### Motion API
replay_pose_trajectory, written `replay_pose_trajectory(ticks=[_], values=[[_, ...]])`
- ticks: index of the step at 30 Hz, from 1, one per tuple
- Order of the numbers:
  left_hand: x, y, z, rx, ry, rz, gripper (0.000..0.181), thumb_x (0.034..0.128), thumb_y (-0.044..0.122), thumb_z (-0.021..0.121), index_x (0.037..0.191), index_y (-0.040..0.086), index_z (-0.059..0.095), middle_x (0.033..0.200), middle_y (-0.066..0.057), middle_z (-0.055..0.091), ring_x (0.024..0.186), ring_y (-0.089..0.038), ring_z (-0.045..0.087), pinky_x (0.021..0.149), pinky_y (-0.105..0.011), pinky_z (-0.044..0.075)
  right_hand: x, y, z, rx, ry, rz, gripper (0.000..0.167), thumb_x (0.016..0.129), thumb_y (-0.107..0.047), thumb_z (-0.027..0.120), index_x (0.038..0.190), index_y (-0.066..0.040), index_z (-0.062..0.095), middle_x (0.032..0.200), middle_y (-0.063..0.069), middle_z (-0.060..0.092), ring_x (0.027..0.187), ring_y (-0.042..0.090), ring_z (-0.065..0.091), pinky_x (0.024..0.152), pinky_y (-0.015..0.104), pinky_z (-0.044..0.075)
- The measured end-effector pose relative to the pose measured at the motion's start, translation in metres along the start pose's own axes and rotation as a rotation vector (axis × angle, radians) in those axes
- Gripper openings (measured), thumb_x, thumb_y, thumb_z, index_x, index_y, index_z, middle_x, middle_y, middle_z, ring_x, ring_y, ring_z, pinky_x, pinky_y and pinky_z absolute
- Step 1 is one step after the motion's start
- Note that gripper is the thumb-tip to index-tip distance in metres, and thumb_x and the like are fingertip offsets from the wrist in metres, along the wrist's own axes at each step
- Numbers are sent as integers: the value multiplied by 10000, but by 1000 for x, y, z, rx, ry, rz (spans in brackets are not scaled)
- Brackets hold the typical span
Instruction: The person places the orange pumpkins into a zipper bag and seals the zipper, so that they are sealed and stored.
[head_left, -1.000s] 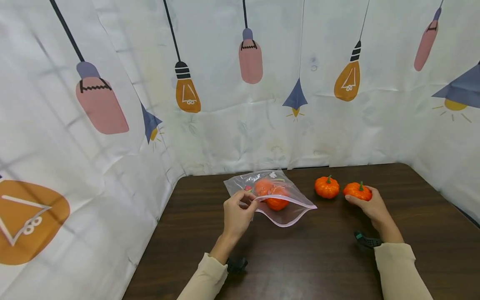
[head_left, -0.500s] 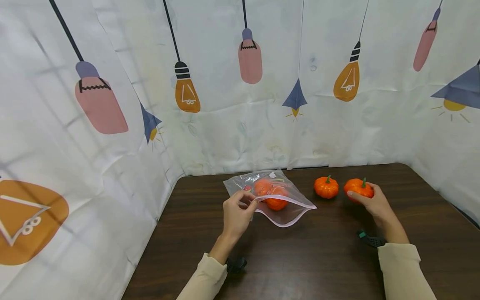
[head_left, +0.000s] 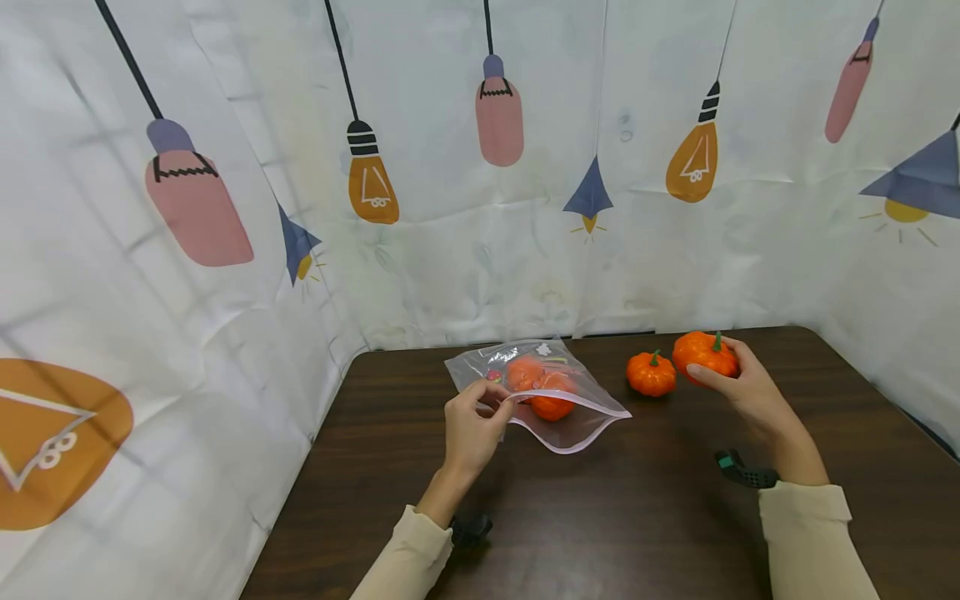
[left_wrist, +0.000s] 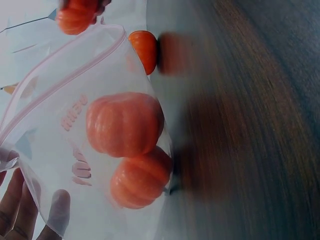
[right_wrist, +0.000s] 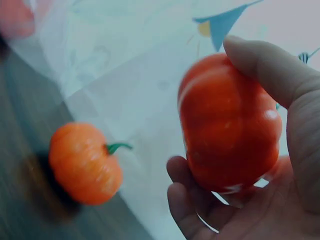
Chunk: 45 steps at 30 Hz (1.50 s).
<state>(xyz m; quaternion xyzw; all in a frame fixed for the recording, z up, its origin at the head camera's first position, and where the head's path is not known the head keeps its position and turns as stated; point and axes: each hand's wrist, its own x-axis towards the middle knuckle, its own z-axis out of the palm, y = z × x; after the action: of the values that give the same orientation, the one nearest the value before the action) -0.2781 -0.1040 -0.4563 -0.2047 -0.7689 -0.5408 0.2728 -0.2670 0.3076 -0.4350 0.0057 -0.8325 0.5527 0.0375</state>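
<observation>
Fig.: your R grip (head_left: 756, 393) holds one pumpkin (head_left: 699, 353), just lifted off surface (head_left: 600, 525), so likely free to carry; 2nd pumpkin (head_left: 651, 375) just L of it. L grip (head_left: 472, 425) pinches open bag (head_left: 572, 428).

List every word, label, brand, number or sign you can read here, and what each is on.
Nothing can be read with certainty.
Resealable plastic bag: reddish printed marks, perhaps lettering, too blurred to read; coloured marks in the head view, too small.
Lamp-print backdrop: drawings, no words seen.
Held pumpkin and loose pumpkin: no text visible.
Right wrist strap: none readable.
</observation>
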Motion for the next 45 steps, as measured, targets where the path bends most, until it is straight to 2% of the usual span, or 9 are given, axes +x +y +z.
replay_pose_trajectory(ticks=[7, 11, 14, 20, 24, 29, 39, 45], values=[[1, 0, 0, 9, -3, -9, 41, 847, 81, 785, 864, 92, 750, 798, -4, 711, 688, -137, 648, 610, -292, 597, -7, -24, 7, -29, -38, -130, 713, 1023, -281, 620, 1572, -72, 218, 1398, 77, 405, 1091, 88, 512, 845, 144, 501], [0, 0, 0, 12, -8, -11, 44, 848, 87, 789, 867, 83, 750, 799, -10, 709, 688, -139, 648, 608, -337, 605, -10, -34, 14, -35, -79, -175, 675, 1013, -243, 635, 1552, -95, 257, 1389, 59, 436, 1104, 67, 527, 871, 131, 490], [0, 1, 0, 12, -9, -11, 48, 843, 83, 792, 867, 79, 751, 796, -19, 706, 685, -143, 647, 603, -354, 604, -11, -39, 21, -36, -105, -196, 674, 1003, -230, 650, 1549, -105, 275, 1388, 67, 452, 1117, 79, 533, 889, 129, 486], [1, -2, -1, 9, 2, -15, 52, 839, 87, 797, 864, 97, 753, 773, -2, 704, 669, -137, 639, 587, -287, 587, -9, -48, 37, -73, -145, -242, 665, 982, -207, 673, 1535, -107, 318, 1399, 133, 459, 1109, 122, 543, 876, 176, 514], [2, -3, -1, 0, 11, -18, 59, 835, 80, 799, 854, 106, 750, 759, 2, 710, 662, -140, 645, 576, -323, 587, -8, -52, 49, -70, -183, -256, 693, 959, -203, 701, 1538, -120, 328, 1398, 170, 466, 1106, 196, 552, 862, 227, 547], [2, -3, -1, -17, 20, -38, 71, 832, 53, 797, 847, 98, 745, 758, -13, 709, 663, -159, 643, 569, -347, 591, -8, -55, 62, -3, -272, -273, 699, 928, -159, 734, 1516, -146, 357, 1361, 162, 485, 1116, 296, 556, 860, 287, 582], [3, 0, -1, 7, 26, -95, 63, 810, -55, 754, 846, -20, 715, 757, -157, 693, 666, -280, 633, 586, -346, 589, -16, -67, 80, -7, -456, -280, 716, 886, -212, 772, 1497, -221, 399, 1391, 141, 465, 1169, 362, 505, 857, 356, 588], [3, -1, -2, -17, 22, -84, 72, 820, 13, 792, 855, 27, 731, 763, -74, 708, 676, -220, 638, 589, -296, 582, -18, -72, 91, 42, -592, -304, 711, 881, -188, 762, 1494, -203, 403, 1335, 115, 517, 1140, 359, 542, 865, 408, 577]])
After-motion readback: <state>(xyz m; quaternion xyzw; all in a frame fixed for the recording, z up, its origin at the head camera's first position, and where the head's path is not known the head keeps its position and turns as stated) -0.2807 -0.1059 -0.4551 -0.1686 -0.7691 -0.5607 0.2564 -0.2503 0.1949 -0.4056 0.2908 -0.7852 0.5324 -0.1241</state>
